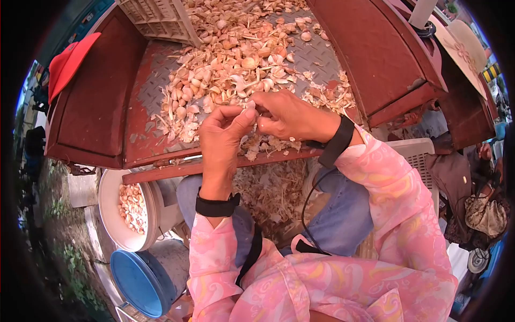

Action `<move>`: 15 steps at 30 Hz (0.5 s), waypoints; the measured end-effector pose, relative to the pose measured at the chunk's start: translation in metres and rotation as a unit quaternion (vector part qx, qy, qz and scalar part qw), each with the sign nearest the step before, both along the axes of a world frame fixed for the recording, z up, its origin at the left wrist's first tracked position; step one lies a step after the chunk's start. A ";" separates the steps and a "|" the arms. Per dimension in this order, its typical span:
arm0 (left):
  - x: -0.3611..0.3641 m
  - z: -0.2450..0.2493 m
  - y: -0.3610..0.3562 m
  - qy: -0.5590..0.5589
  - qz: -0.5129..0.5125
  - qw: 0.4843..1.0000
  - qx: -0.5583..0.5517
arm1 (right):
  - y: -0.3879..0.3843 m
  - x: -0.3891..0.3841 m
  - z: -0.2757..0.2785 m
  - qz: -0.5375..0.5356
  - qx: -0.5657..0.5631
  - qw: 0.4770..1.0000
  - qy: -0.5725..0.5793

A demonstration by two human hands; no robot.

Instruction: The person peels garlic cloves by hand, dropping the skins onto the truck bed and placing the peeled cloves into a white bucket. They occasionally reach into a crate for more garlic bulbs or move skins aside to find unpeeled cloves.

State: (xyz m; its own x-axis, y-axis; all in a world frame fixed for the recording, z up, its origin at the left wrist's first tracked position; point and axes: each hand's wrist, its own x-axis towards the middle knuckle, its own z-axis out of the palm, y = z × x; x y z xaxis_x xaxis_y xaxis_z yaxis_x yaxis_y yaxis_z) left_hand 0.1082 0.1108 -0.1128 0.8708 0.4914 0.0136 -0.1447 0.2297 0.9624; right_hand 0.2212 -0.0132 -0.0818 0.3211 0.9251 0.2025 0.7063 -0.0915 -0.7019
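Note:
My left hand [221, 134] and my right hand [292, 115] meet over the near edge of a metal truck-like bed. A small pale garlic clove [250, 105] is pinched between the fingertips of both; the fingers cover much of it. Just beyond them spreads a heap of garlic cloves and papery skins [230, 67], with a broken garlic head [241, 83] close to my fingers. Flakes of skin [268, 146] lie under my hands along the edge. Each wrist wears a black band.
A white bucket [109, 214] with garlic cloves [132, 208] stands at lower left, beside a blue-lidded bucket [137, 282]. A plastic crate [161, 20] rests on the heap. Red side panels [94, 99] flank the bed. Another person [461, 177] sits at right.

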 end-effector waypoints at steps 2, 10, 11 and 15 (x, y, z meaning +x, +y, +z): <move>-0.002 0.002 0.000 -0.006 -0.024 0.999 -0.032 | 0.000 0.002 0.001 0.013 0.007 0.999 0.031; 0.004 -0.016 -0.012 -0.051 0.054 0.987 -0.139 | 0.010 0.000 -0.011 0.023 -0.032 0.997 0.061; 0.005 -0.019 -0.012 -0.051 0.054 0.987 -0.140 | 0.010 0.001 -0.011 0.022 -0.037 0.999 0.021; 0.009 -0.023 -0.018 -0.078 0.058 0.988 -0.120 | 0.015 0.002 -0.020 0.005 0.023 0.998 0.051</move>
State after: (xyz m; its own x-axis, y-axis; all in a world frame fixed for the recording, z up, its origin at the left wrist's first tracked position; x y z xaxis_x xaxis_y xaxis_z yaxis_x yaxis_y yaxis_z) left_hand 0.1169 0.0930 -0.1354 0.8050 0.5930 0.0149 -0.3264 0.4219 0.8459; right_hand 0.2236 0.0016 -0.1016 0.3322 0.9191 0.2118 0.6325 -0.0505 -0.7729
